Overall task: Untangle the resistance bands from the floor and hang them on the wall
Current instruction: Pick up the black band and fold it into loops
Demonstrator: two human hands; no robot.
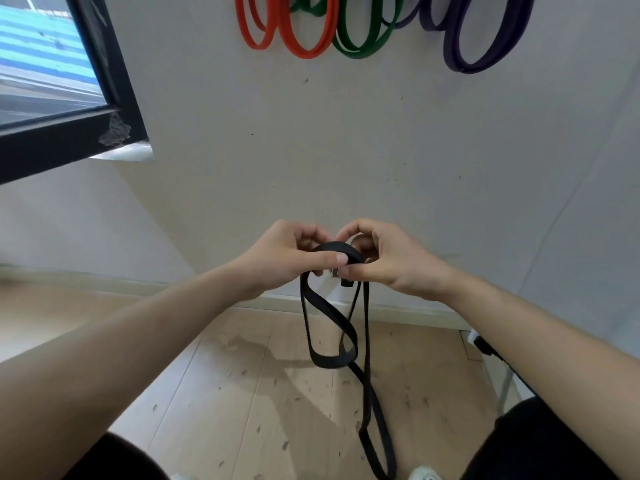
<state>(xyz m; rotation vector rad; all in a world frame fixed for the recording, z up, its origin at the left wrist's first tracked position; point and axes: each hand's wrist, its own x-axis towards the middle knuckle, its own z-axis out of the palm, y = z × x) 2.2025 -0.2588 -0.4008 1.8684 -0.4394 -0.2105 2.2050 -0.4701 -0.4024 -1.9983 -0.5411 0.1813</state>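
Note:
A black resistance band [334, 336] hangs twisted from both my hands in front of the wall, its loops crossing and trailing down toward the floor. My left hand [287, 258] pinches the band's top fold with thumb and curled fingers. My right hand [384, 258] pinches the same fold from the other side, the two hands almost touching. On the wall above hang red bands [304, 39], green bands [360, 43] and purple bands [478, 53].
A dark-framed window [104, 98] stands open at the upper left. The wooden floor [242, 393] below is scuffed, with a pale skirting board along the wall. A black cable and white object [479, 342] sit at the right near the wall. My knees show at the bottom.

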